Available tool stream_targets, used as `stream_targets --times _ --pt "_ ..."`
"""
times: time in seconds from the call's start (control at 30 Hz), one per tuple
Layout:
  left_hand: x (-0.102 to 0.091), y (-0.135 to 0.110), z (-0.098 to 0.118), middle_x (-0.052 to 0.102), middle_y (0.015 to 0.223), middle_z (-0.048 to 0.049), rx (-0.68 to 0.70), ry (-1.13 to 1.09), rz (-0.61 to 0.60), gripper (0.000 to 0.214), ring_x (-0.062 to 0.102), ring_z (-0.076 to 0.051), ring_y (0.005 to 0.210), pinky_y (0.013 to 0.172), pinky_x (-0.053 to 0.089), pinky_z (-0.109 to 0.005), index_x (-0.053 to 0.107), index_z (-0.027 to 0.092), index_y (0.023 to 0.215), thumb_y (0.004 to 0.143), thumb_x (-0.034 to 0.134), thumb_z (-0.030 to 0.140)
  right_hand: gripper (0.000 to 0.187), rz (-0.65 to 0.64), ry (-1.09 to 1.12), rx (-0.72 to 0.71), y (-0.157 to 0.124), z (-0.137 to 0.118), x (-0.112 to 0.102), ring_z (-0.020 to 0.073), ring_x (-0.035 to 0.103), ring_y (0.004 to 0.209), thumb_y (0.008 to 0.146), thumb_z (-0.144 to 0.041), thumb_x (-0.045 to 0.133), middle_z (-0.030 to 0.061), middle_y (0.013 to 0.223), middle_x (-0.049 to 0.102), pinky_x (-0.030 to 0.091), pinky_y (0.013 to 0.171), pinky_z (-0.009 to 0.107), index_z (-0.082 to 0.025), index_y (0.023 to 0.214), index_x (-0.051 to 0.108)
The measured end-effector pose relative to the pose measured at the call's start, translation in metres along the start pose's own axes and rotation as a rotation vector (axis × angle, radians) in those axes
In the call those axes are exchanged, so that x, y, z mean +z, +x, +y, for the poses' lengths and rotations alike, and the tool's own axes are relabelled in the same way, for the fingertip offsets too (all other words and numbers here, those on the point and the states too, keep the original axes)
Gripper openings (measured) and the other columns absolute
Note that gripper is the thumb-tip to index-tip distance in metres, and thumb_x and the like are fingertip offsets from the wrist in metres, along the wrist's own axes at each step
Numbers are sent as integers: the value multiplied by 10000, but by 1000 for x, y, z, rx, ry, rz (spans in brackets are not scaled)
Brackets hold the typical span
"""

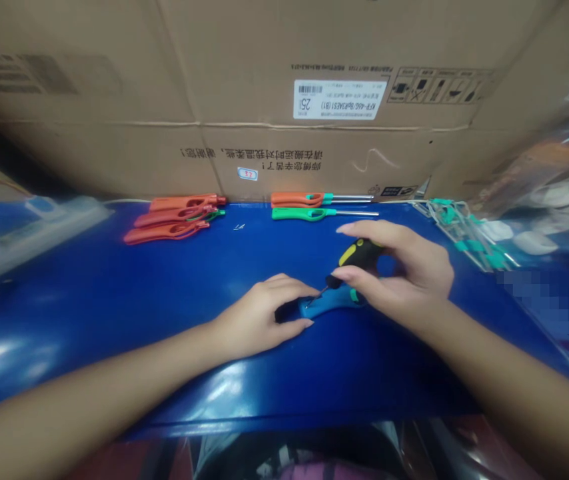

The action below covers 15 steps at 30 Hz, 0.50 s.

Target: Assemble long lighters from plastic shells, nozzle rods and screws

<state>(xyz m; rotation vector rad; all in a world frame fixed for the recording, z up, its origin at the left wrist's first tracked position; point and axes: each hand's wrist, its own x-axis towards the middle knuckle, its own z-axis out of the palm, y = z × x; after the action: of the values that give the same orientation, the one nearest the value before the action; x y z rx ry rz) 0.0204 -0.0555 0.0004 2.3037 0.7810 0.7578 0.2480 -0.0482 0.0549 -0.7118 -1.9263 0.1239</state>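
Note:
A blue gas lighter (332, 302) lies on the blue table top between my two hands. My left hand (267, 308) is closed around its left end, thumb on the near side and fingers on the far side. In my right hand (404, 267) is a screwdriver (352, 260) with a black and yellow handle, held slantwise between thumb and fingers. Its thin shaft points down to the left, and the tip meets the lighter's body close to my left fingertips. My left fingers hide the lighter's left end; part of its right end is behind my right hand.
Several red-orange lighter bodies (167, 232) lie at the back left. Behind my hands rest an orange lighter (294, 199) and a green lighter (297, 214) with metal tubes. Metal tubes with green parts (472, 233) are piled at right. A large cardboard box (254, 67) stands along the back edge.

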Motion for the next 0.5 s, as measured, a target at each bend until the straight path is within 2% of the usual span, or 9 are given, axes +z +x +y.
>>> stream_targets --times 0.1,0.17,0.23,0.33,0.4,0.5 --pt "0 0 1 710 1173 -69 -21 -8 -14 302 643 -219 1124 1001 519 -377 656 195 1185 894 713 252 411 -122 164 120 -2 2 0 165 680 679 1012 -356 519 62 1153 709 617 596 330 -326 1422 524" --pt "-1 1 2 707 1157 -67 -22 -19 -19 258 643 -215 1115 997 517 -372 654 192 1142 896 710 246 438 -189 293 188 -3 4 1 135 662 628 1042 -336 448 67 1192 694 598 540 296 -324 1480 443" --pt "-1 1 2 706 1147 -65 -17 -28 -19 223 641 -214 1111 996 515 -369 651 193 1106 896 709 239 412 -155 279 152 -4 6 2 138 676 661 1012 -316 531 57 1156 703 599 558 285 -313 1423 504" --pt "-1 1 3 706 1142 -61 -19 -27 -22 208 640 -211 1114 1004 508 -367 651 195 1085 889 714 226 381 -39 105 9 -4 8 3 165 695 745 916 -263 689 35 1091 722 610 647 303 -307 1290 623" --pt "-1 1 3 705 1143 -59 -20 -24 -23 199 640 -207 1115 1005 504 -360 649 193 1074 888 714 223 429 -56 101 -12 -5 6 3 173 694 764 933 -238 652 46 1110 719 613 673 319 -299 1353 587" --pt "-1 1 3 703 1138 -53 -28 -12 -20 200 641 -201 1109 996 503 -346 641 191 1072 889 713 226 516 -171 257 73 -5 3 4 179 697 799 994 -215 513 83 1210 681 618 649 327 -273 1499 427"
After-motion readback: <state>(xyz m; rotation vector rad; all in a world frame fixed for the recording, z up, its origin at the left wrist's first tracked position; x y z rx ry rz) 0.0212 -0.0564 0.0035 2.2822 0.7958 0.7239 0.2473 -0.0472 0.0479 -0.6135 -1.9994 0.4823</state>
